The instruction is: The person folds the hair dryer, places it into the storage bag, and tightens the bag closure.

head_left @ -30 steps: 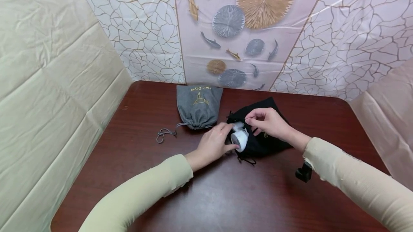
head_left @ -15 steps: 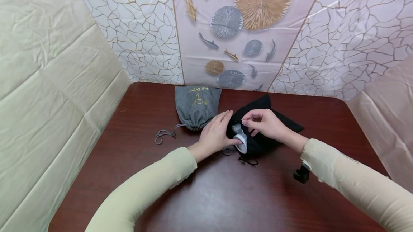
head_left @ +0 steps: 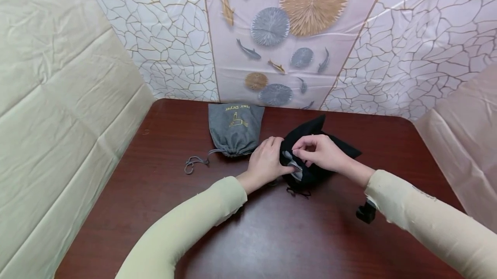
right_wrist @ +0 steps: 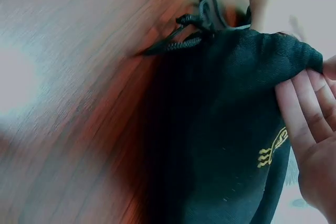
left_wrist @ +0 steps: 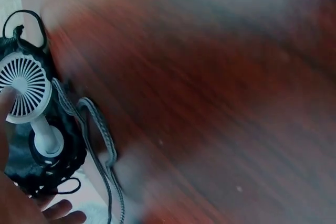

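A black drawstring bag lies on the table, its mouth facing left. Inside that mouth sits a white hair dryer; its round slotted grille and a short white cylinder show in the left wrist view, and the bag hides the rest. My left hand has its thumb on the grille, with the fingers stretched out along the far side of the mouth. With thumb and fingertips, my right hand pinches the upper rim of the bag, lifting the cloth over the dryer. Gold print marks the bag's side.
A grey drawstring bag labelled "Hair Dryer" lies at the back, left of the black one. Its grey cord trails left on the dark red table. Patterned cloth hangs behind the table.
The dryer has gone deeper into the black bag, with less white showing. My left hand has moved right along with it. The right hand still pinches the rim.
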{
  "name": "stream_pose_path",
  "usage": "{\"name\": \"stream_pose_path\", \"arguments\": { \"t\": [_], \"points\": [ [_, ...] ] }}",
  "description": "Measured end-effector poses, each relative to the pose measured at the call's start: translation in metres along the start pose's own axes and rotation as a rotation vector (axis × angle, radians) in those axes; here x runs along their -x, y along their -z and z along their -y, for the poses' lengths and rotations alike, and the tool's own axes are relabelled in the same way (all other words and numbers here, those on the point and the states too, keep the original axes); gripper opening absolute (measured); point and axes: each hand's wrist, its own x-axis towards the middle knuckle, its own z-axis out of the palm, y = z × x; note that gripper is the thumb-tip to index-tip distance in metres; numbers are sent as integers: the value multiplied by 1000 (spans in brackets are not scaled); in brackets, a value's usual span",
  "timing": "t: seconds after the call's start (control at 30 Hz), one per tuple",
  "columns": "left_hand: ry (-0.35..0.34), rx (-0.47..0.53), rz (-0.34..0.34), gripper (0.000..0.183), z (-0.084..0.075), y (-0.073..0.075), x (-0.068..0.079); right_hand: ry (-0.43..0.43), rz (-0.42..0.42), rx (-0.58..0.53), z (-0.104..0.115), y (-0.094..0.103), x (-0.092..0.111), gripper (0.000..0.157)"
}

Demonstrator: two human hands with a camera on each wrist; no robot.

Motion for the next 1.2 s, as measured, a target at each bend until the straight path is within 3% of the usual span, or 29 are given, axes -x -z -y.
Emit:
{"name": "stream_pose_path", "arguments": {
  "t": [0.13, 0.3, 0.43, 0.6, 0.93, 1.2],
  "points": [
    [-25, -1, 81, 78, 11, 4, -4, 35, 26, 67, -8, 1, 8, 8],
    [-119, -19, 145, 50, 26, 18, -11, 108, 33, 130, -13, -1, 12, 8],
    [-162, -27, 159, 35, 31, 26, -14, 167, 45, 175, -12, -3, 14, 6],
    [-192, -36, 184, 27, 35, 30, -15, 261, 41, 307, -11, -6, 16, 11],
    [-287, -54, 194, 16, 42, 37, -8, 623, -70, 708, -10, -10, 28, 13],
    [-362, -95, 195, 11, 29, 37, 7, 680, -128, 805, -24, 1, 37, 18]
  ]
}}
